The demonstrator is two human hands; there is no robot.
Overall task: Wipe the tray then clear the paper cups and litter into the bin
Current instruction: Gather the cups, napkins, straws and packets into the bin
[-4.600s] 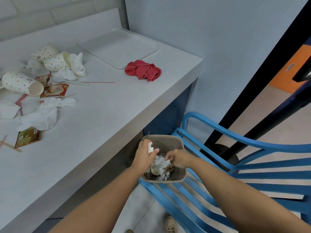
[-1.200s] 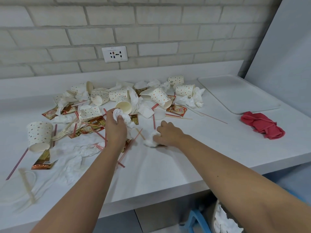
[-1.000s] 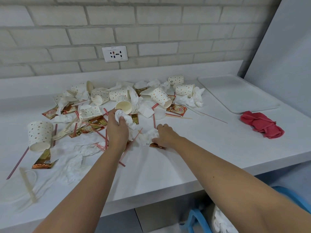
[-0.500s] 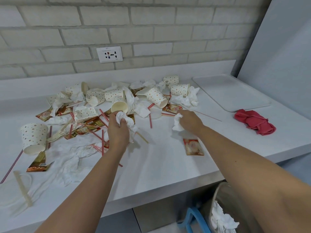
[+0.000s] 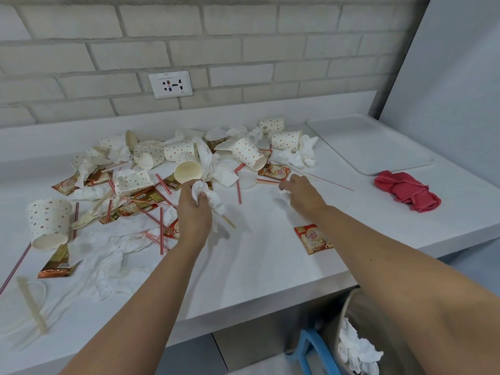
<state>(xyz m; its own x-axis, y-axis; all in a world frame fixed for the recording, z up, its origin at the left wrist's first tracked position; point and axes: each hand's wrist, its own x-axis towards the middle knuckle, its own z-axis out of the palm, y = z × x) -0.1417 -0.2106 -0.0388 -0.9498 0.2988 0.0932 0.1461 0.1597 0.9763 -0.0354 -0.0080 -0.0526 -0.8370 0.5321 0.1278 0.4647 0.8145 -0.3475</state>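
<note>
Under the tabletop [image 5: 257,272] edge, the bin [image 5: 362,312] holds white tissue. A sachet [image 5: 313,239] lies beside the right forearm. The left hand [image 5: 193,212] has its grip clenched on a crumpled tissue [image 5: 209,197]. The right hand [image 5: 303,193] reaches over a blurred white scrap; I cannot tell its grip. Beyond, paper cups [image 5: 249,152] lie tumbled among litter. The tray [image 5: 368,144] sits far right, with a red cloth [image 5: 405,190] just before it.
</note>
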